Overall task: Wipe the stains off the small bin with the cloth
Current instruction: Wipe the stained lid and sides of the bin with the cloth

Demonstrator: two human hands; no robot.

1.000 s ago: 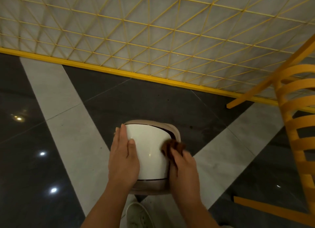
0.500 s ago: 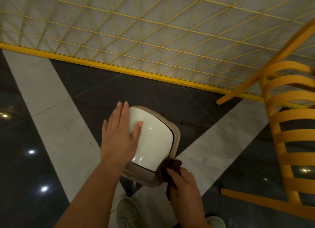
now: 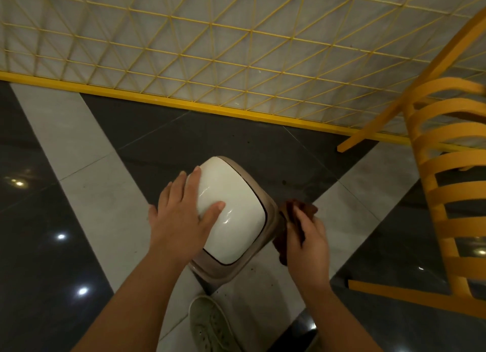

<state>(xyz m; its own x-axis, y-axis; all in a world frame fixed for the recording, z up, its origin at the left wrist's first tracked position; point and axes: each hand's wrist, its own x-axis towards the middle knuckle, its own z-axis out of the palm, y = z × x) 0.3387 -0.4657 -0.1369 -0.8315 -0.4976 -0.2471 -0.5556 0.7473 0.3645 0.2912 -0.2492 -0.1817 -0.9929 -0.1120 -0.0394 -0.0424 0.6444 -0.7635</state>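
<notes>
The small bin (image 3: 236, 209) stands on the floor below me, with a glossy white swing lid in a beige-brown rim. My left hand (image 3: 181, 217) lies flat on the lid's left side, fingers spread, thumb across the white surface. My right hand (image 3: 307, 236) is closed on a dark brown cloth (image 3: 297, 209) and presses it against the bin's right rim. Part of the cloth hangs below my fingers beside the bin's wall. The bin's body is mostly hidden under the lid.
A yellow wire-grid fence (image 3: 236, 62) with a yellow base rail runs across the back. A yellow slatted chair (image 3: 447, 194) stands at the right, close to my right hand. My pale shoe (image 3: 210, 325) is just below the bin. The floor has dark and light tiles.
The bin has turned so its lid points up-left. My right hand with the cloth slid from the lid's right edge to the near corner, then onto the right rim. My left hand stayed on the lid.
</notes>
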